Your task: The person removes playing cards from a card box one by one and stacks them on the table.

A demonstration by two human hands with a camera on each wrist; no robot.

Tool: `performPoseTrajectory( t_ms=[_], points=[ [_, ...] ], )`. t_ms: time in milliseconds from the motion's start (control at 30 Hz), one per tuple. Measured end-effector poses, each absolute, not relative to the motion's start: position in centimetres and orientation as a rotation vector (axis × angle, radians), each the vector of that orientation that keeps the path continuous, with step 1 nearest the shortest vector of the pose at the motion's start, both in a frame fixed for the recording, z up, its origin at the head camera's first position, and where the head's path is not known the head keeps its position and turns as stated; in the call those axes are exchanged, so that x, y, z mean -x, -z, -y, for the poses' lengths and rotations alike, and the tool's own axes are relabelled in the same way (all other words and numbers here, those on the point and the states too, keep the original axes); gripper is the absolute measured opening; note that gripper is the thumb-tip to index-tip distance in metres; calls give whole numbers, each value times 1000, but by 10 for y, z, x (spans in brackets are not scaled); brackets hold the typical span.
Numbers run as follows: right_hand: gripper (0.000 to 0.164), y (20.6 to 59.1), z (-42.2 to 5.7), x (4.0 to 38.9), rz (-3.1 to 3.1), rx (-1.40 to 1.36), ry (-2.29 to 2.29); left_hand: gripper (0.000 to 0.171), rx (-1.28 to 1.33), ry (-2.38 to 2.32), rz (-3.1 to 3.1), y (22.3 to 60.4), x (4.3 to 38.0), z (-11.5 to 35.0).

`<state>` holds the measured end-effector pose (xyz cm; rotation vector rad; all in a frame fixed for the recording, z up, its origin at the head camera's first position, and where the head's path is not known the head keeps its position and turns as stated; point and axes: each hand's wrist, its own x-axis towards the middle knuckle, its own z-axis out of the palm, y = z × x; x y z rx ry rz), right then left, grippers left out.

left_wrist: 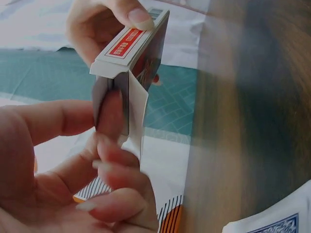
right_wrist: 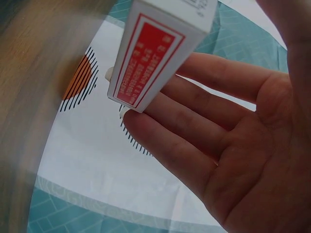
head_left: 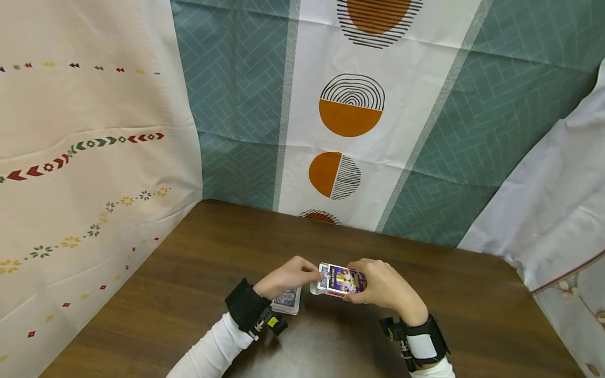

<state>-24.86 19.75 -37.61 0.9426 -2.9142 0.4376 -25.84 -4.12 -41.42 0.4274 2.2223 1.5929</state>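
Note:
My right hand (head_left: 385,283) holds a playing card box (head_left: 346,280), purple with a trophy picture on its face and a red label on its narrow side. The fingers (right_wrist: 189,121) lie along the far face in the right wrist view. The box's left end stands open, a white flap (left_wrist: 138,109) sticking out. At that mouth, my left hand (head_left: 290,277) pinches blue-backed playing cards (head_left: 324,274) that peek out, with one fingertip reaching inside. A stack of playing cards (head_left: 287,301) lies on the table, partly hidden below the left wrist.
The brown wooden table (head_left: 227,231) runs back to a patterned curtain (head_left: 241,105). A cream cloth (head_left: 94,210) hangs along the left edge and a white cloth (head_left: 557,189) along the right. Both wrists wear black straps with small cameras.

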Motion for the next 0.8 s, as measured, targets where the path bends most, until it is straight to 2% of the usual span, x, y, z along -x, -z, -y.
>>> performPoseTrajectory(
  t_ms=[400,667,800],
  points=[
    [57,378,-199,250,2897,-961,-459,20,-449,-1616,-2204,408,255,41],
    [57,377,-202,251,2896,-955,-455,27,-488,-1682,-1916,407,259,51],
    [57,378,-203,252,2886,-963,-451,24,-508,-1709,-1801,407,262,57]
  ],
)
